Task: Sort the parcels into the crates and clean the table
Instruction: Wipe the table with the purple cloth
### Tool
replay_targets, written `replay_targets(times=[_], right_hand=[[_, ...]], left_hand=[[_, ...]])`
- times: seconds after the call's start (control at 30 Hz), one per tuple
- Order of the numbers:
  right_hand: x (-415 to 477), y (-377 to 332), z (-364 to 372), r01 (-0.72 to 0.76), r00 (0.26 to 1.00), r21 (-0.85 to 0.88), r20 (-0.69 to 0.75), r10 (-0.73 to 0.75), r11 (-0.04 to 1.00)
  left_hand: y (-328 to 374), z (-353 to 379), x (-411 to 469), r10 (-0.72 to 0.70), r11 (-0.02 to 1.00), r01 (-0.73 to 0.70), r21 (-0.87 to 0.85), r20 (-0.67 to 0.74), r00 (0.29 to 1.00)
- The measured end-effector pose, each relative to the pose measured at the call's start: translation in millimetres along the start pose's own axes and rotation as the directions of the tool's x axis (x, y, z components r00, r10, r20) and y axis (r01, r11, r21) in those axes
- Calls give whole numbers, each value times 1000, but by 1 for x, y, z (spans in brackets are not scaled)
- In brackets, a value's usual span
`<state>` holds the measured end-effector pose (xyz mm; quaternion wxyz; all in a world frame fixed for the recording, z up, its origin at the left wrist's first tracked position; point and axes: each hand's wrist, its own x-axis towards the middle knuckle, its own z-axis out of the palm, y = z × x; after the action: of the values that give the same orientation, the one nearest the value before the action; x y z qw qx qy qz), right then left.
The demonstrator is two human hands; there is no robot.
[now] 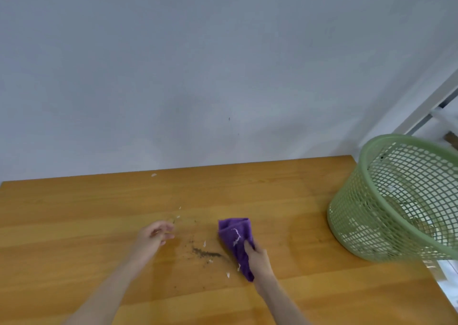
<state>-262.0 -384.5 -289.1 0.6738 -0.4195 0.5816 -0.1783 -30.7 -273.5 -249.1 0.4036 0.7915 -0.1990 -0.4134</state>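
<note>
Wiping the bench (74,225) looks to be the step in hand. No parcels show on it, and a purple cloth (235,235) lies on the wood under the right hand (257,255), whose fingers (247,246) are clamped on its near end.

To do this well, I judge the cloth should be pressed flat and drawn over the dark streak of grit (205,253) just left of the cloth. That would gather the grit into one heap rather than scatter it. The heap could then be swept towards the green mesh basket (371,213), which sits, seemingly tilted, well to the right of the cloth at the bench's edge.

Small white scraps (204,244) lie around the cloth. One is between it and the grit, some are near its lower end, and a few cling to the fabric itself. Others lie further left, and one sits far behind the cloth near the wall (223,64). Those on the fabric could drop off, so shaking the cloth over the basket seems wise.

The left hand (155,233) hovers well left of the cloth, its fingers loosely curled and blurred; whether they pinch a scrap I cannot tell. It could pick up the bits the cloth misses.

The cloth looks soft and vivid, bunched in folds, broad at its far end and tapering below the hand.
</note>
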Motion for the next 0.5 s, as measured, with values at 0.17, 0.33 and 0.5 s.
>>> replay_targets(times=[0.17, 0.33, 0.5], right_hand=[[5, -40, -69, 274, 897, 99, -385, -217, 957], [29, -19, -148, 15, 828, -529, -469, -307, 849], [15, 7, -76, -139, 859, -777, -403, -315, 614]], left_hand=[[-3, 1, -14, 6, 1000, -6, -12, -27, 1000], [-9, -12, -28, 20, 999, -24, -48, -77, 997], [-23, -34, -27, -2, 998, -5, -66, -112, 994]])
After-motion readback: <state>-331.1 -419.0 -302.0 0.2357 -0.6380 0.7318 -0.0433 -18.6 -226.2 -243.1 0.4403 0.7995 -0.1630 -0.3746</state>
